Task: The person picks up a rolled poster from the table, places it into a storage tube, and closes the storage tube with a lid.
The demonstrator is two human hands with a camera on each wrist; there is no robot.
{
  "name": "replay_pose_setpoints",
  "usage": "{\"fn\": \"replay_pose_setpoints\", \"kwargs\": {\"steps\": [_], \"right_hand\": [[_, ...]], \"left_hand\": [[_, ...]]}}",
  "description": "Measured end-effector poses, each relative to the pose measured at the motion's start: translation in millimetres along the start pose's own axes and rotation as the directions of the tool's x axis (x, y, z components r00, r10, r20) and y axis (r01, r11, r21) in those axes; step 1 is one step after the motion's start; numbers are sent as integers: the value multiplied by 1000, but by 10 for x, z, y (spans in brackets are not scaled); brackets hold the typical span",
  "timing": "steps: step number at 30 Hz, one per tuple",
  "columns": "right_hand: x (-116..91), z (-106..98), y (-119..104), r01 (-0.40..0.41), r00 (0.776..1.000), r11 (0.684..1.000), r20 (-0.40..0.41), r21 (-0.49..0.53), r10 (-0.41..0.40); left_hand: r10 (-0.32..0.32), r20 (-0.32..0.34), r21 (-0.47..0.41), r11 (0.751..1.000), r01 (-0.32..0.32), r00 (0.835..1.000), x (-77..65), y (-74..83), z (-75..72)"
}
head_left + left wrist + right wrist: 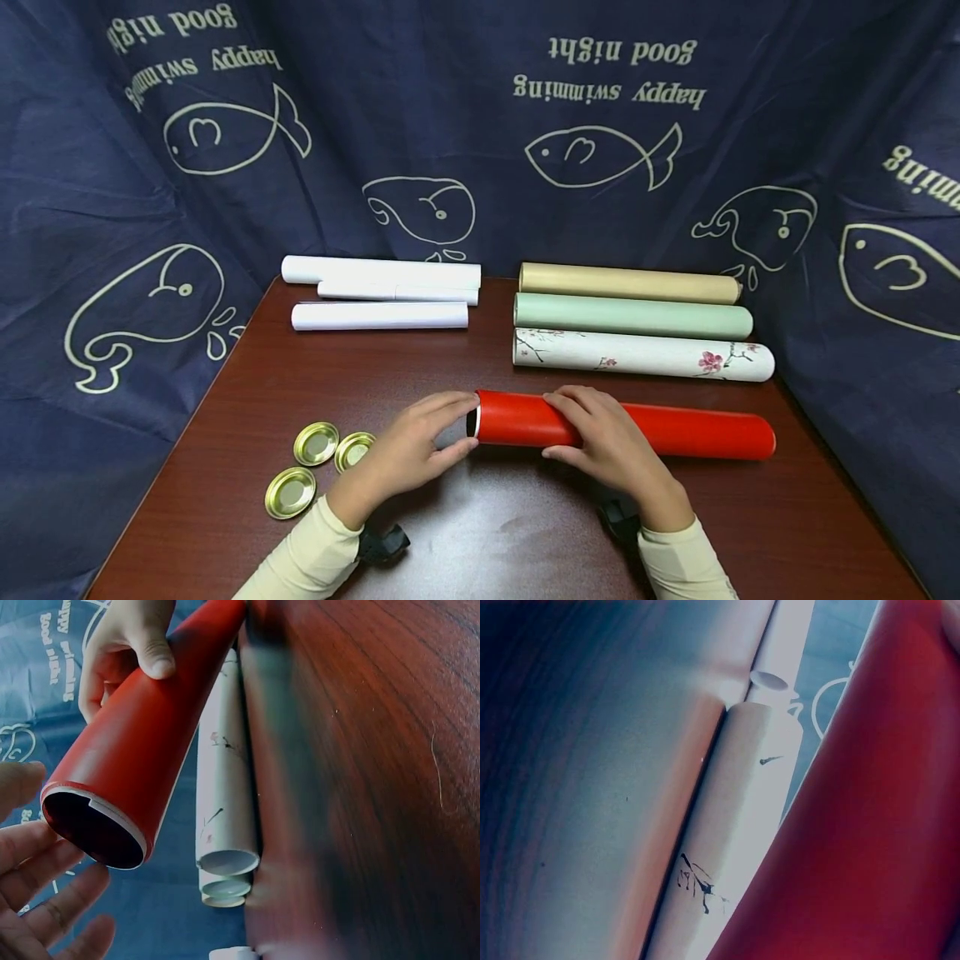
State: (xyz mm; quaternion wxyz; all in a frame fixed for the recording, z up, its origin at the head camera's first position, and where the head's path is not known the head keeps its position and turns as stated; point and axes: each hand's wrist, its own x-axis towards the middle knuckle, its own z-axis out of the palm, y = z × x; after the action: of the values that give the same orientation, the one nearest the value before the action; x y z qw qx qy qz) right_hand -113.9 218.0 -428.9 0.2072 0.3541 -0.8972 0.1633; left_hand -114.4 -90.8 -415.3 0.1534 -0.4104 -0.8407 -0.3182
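Note:
A red tube lies across the front middle, its hollow open end facing left. Over its body, my right hand grips with thumb and fingers on opposite sides. At the open end is my left hand, its fingers spread; the left wrist view shows these fingers right at the rim, with nothing pinched. Inside, the red tube looks dark. In the right wrist view, the red tube fills the right side and most of the hand is out of frame.
Three gold metal caps lie left of my left hand, one partly behind it. Farther back on the right are a blossom-patterned tube, a green tube and a gold tube. White paper rolls lie at the back left, before a blue curtain.

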Motion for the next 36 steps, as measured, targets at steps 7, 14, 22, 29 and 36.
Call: {"fn": "replay_pose_setpoints", "kwargs": {"steps": [7, 14, 22, 29, 36], "right_hand": [[-10, 2, 13, -8, 1000, 1000, 2, 1, 8], [-11, 2, -1, -14, 1000, 1000, 9, 3, 14], [0, -15, -7, -32, 999, 999, 11, 8, 32], [5, -20, 8, -13, 1000, 1000, -7, 12, 13], [4, -3, 10, -7, 1000, 1000, -8, 11, 8]], "left_hand": [[-60, 53, -47, 997, 63, 997, -13, 41, 14], [-160, 127, -75, 983, 170, 979, -11, 77, 38], [-125, 85, -62, 989, 130, 989, -32, 28, -32], [-94, 53, 17, 995, 94, 994, -158, -147, -245], [-131, 57, 78, 989, 126, 990, -373, -412, -409]]}}
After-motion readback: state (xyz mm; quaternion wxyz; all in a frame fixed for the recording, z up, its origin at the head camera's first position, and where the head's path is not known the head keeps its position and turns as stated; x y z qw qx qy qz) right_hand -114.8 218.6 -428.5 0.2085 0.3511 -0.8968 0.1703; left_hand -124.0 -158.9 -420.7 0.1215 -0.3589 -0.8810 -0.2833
